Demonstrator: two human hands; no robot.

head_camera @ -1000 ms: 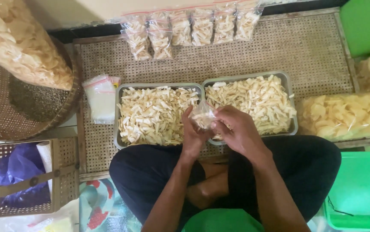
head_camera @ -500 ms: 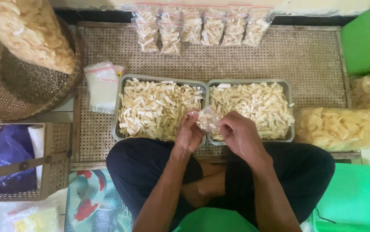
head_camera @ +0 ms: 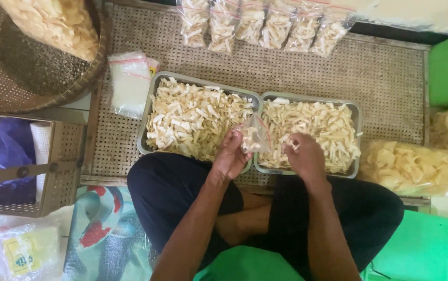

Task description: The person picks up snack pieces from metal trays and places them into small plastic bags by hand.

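- Two metal trays (head_camera: 154, 101) of pale chips were set side by side on a woven mat (head_camera: 385, 78).
- A small clear bag (head_camera: 256, 136) (partly filled) was pinched by the left hand (head_camera: 232, 155).
- Chips in the right tray (head_camera: 358, 112) were gripped by the right hand (head_camera: 303, 153), fingers closed.

Woven rattan mat (head_camera: 380, 78), two metal trays (head_camera: 258, 98), filled bags (head_camera: 265, 23), empty bags (head_camera: 129, 83)

Small clear zip bag (head_camera: 255, 136), part-filled with pale chips, is held up by the left hand (head_camera: 230, 156) between the two trays; row of filled clear bags with red zip strips (head_camera: 265, 23) is lined along the far mat edge; stack of empty zip bags (head_camera: 129, 83) is laid left of trays; yellow-labelled packet (head_camera: 23, 255) is seen bottom left
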